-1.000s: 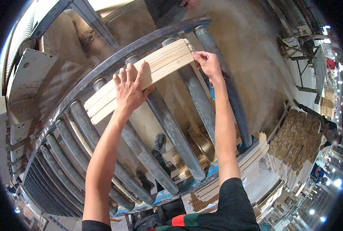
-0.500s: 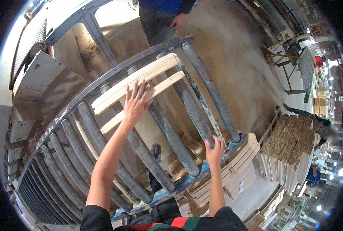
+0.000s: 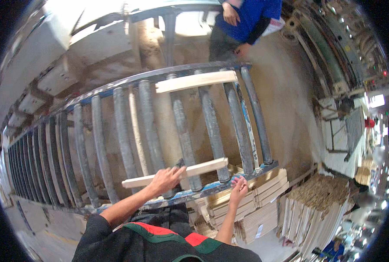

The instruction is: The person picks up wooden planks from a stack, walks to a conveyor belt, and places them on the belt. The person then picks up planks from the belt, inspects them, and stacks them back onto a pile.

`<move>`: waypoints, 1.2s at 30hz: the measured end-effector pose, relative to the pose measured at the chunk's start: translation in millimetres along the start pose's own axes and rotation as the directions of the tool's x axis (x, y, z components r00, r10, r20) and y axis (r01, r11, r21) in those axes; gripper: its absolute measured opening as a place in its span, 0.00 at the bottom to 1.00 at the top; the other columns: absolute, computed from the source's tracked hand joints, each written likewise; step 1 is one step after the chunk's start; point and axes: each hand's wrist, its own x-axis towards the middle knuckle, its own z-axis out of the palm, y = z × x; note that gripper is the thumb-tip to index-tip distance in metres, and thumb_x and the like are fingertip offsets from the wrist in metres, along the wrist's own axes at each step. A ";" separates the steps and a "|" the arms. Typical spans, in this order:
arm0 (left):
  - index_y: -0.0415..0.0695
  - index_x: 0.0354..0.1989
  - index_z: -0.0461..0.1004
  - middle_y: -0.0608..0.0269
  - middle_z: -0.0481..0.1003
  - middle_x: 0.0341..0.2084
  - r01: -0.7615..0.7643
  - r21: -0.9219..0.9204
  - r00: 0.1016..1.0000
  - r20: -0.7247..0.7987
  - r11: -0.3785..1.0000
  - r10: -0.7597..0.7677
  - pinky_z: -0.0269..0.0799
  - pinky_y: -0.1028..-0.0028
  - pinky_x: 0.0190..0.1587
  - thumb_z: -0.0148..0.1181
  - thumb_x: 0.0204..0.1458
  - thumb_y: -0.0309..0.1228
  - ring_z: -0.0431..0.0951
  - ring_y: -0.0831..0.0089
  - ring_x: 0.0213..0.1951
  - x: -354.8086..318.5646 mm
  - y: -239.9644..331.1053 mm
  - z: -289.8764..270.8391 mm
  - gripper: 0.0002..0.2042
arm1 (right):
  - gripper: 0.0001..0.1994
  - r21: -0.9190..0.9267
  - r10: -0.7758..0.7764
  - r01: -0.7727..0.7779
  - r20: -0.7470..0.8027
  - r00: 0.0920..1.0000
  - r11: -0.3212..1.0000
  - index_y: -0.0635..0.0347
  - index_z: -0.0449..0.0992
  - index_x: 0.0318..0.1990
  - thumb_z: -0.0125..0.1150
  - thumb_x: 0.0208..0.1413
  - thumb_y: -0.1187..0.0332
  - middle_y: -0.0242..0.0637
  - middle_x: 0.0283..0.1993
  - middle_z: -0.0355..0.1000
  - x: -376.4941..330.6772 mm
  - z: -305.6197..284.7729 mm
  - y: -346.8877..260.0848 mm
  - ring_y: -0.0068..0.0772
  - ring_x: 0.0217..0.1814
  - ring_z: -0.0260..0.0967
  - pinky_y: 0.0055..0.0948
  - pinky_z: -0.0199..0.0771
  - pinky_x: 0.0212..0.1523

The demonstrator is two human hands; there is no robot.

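Note:
A pale wooden strip (image 3: pixel 205 167) lies across the near ends of the dark rollers. My left hand (image 3: pixel 166 180) is closed over it near its middle. At the far side of the roller conveyor (image 3: pixel 99 144), more pale wooden strips (image 3: pixel 196 81) lie side by side along the rail, touching nothing of mine. My right hand (image 3: pixel 239 187) hovers by the near rail, right of the held strip's end, its fingers apart and holding nothing.
Stacked pale boards (image 3: pixel 251 205) stand just beyond the near rail, below my right hand. Farther right is a tall stack of wooden strips (image 3: pixel 316 192). Across the conveyor stands a person in blue (image 3: pixel 251 19). Machinery (image 3: pixel 329 56) is at the upper right.
My left hand has drawn one strip toward me, away from the others at the far side. My right hand has shifted slightly down. The view has turned, showing more of the other person.

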 end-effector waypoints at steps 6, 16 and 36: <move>0.48 0.57 0.63 0.57 0.74 0.35 0.094 -0.034 0.993 -0.071 0.995 -0.097 0.75 0.61 0.29 0.55 0.52 0.38 0.78 0.58 0.32 -186.1 13.7 -1.9 0.23 | 0.25 -0.164 0.121 -0.021 0.625 0.771 0.986 0.67 0.72 0.43 0.45 0.62 0.49 0.40 0.31 0.74 -96.6 48.7 -67.5 0.24 0.23 0.72 0.20 0.72 0.21; 0.51 0.61 0.59 0.58 0.73 0.38 0.284 -0.135 0.914 -0.260 0.949 -0.310 0.75 0.63 0.34 0.66 0.38 0.28 0.77 0.58 0.36 -395.1 31.4 -14.1 0.36 | 0.17 -0.065 -0.096 0.232 0.778 0.621 0.971 0.62 0.74 0.32 0.54 0.60 0.55 0.28 0.23 0.71 -279.0 96.5 -97.1 0.18 0.21 0.68 0.18 0.66 0.19; 0.46 0.39 0.79 0.60 0.78 0.28 0.387 -0.865 0.025 -0.334 0.317 -0.942 0.72 0.74 0.35 0.73 0.36 0.40 0.78 0.73 0.32 -649.1 104.2 -60.4 0.20 | 0.18 -0.011 -0.032 0.385 0.994 0.103 0.923 0.63 0.71 0.24 0.50 0.62 0.58 0.28 0.16 0.61 -368.3 334.8 -144.1 0.18 0.17 0.57 0.23 0.57 0.18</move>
